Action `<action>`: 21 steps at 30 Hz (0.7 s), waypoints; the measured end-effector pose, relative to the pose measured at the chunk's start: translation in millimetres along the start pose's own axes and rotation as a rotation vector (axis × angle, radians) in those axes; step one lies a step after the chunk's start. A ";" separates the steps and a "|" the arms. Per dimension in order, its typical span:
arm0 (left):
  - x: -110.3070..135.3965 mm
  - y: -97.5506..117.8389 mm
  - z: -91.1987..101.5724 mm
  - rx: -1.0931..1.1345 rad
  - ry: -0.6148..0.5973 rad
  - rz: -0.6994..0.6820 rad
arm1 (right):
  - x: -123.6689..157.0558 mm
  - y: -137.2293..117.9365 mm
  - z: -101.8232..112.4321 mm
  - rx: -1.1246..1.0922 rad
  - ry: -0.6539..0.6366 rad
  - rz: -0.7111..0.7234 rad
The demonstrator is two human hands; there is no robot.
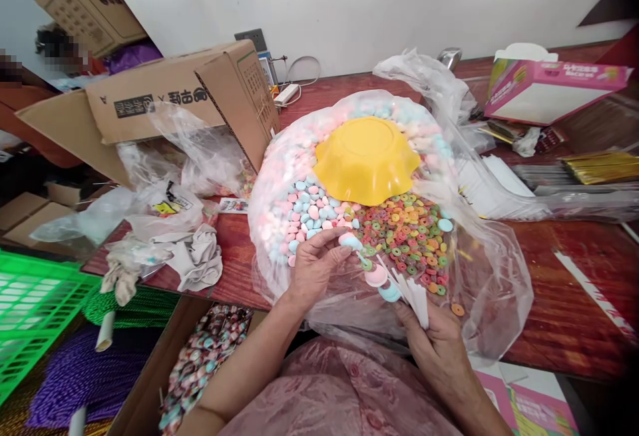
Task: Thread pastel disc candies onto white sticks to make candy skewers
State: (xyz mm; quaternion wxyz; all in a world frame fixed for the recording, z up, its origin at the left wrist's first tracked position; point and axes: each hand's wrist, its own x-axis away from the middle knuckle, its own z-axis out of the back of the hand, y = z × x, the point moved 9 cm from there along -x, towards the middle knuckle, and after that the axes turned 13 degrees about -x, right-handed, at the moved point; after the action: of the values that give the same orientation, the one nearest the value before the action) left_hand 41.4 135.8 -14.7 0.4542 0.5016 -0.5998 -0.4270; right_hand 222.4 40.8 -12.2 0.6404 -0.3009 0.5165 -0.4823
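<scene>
My left hand (315,268) pinches a pink and blue marshmallow (350,241) at the upper end of a thin stick. Below it on that stick are a green gummy ring (367,264), a pink marshmallow (376,275) and a blue marshmallow (389,292). My right hand (438,335) is closed around a bunch of white sticks (416,297), the threaded one among them. Both hands are over the near side of a large clear plastic bag (492,303). In the bag lie pastel marshmallows (301,206) and colourful gummy rings (407,233).
An upturned yellow bowl (367,156) rests on the marshmallows. At left stands an open cardboard box (160,100); crumpled gloves (197,259) lie before it. A pink carton (554,90) and packed sticks (599,168) are at right. Threaded sweets (210,349) fill a box below the table (544,316).
</scene>
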 end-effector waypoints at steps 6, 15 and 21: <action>2.2 -4.6 1.1 0.015 0.020 -0.013 | 0.0 5.8 -4.2 -0.030 -0.033 -0.004; 6.4 18.0 5.8 -0.366 0.071 -0.395 | -2.5 7.1 -5.9 0.011 -0.071 -0.026; 26.1 47.3 -6.0 -0.671 0.079 -0.835 | -3.3 6.8 -4.9 -0.056 -0.022 -0.036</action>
State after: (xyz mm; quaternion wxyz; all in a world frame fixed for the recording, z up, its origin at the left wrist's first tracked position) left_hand 35.0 115.9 35.4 0.4032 0.5406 -0.1625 -0.7203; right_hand 219.9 46.9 -18.4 0.6286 -0.3332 0.5172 -0.4758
